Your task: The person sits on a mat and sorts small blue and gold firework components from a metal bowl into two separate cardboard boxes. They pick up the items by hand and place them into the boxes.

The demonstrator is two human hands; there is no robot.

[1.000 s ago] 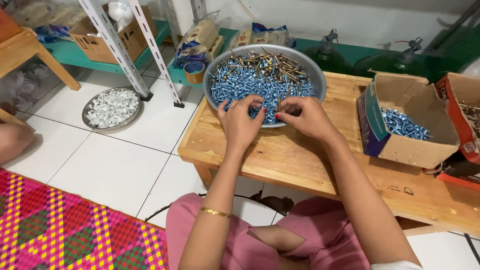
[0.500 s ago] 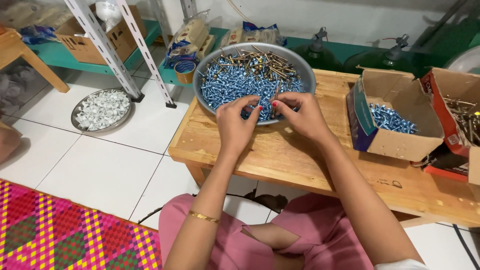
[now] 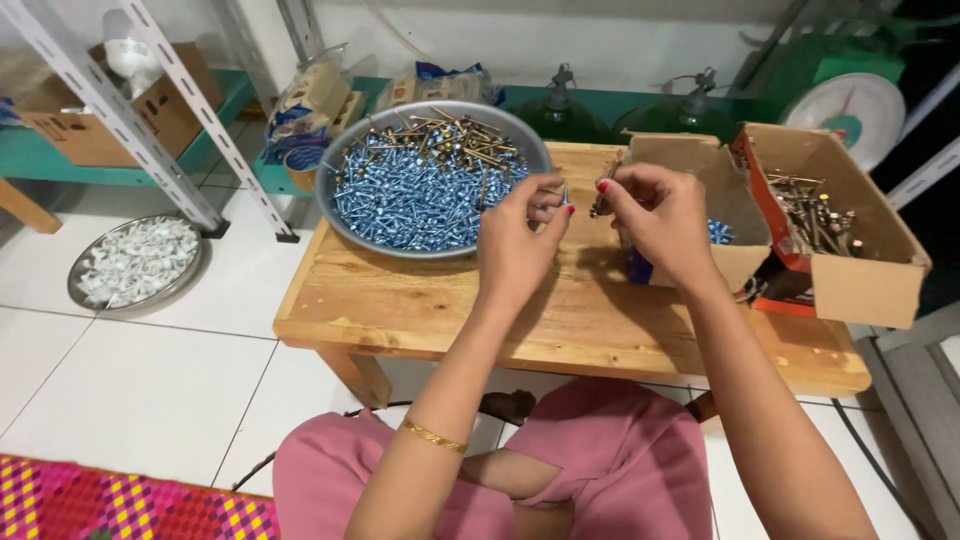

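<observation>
Fingers [image 3: 556, 190] pinch screws [image 3: 566, 192] between basin [image 3: 340, 170] and box [image 3: 745, 262].

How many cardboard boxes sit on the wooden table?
2: one box just behind the right hand, holding blue screws; one larger box at the table's right end, holding dark screws.

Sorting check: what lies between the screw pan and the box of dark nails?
In the head view, both hands, left and right, then an open box of blue screws, lie between pan and nail box.

Wood table [image 3: 420, 300] w/ screw basin [image 3: 345, 215], 2 boxes [image 3: 850, 270]
</observation>
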